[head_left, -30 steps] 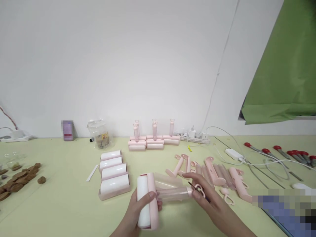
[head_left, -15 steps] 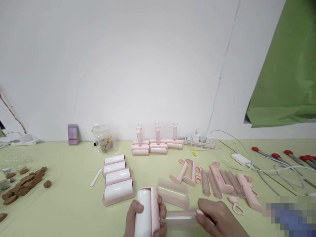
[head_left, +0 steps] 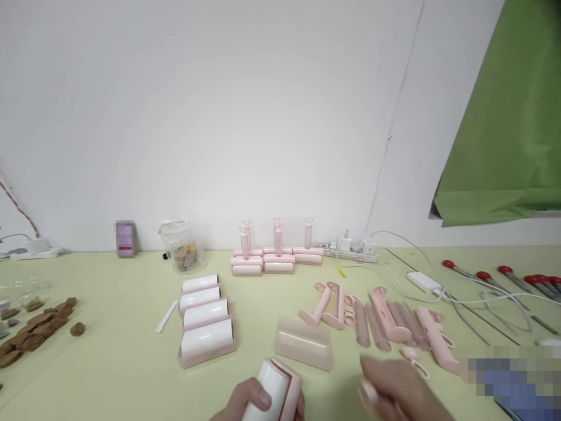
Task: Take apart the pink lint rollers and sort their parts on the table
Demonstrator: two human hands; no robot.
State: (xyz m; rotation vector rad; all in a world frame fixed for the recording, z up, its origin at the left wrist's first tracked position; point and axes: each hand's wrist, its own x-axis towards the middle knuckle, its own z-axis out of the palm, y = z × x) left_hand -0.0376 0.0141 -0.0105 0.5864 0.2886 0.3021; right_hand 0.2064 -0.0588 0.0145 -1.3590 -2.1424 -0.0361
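At bottom centre, the left hand [head_left: 246,400] is gripping the white roller [head_left: 275,381], whose long axis is slanting toward lower left; rightward, the right hand [head_left: 397,383] is holding a pale piece [head_left: 370,392].

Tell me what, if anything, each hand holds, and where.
The left hand grips a glossy white cylindrical roll in a pink plastic holder, thumb on the roll, fingers against the holder. The right hand is blurred; what it holds cannot be told.
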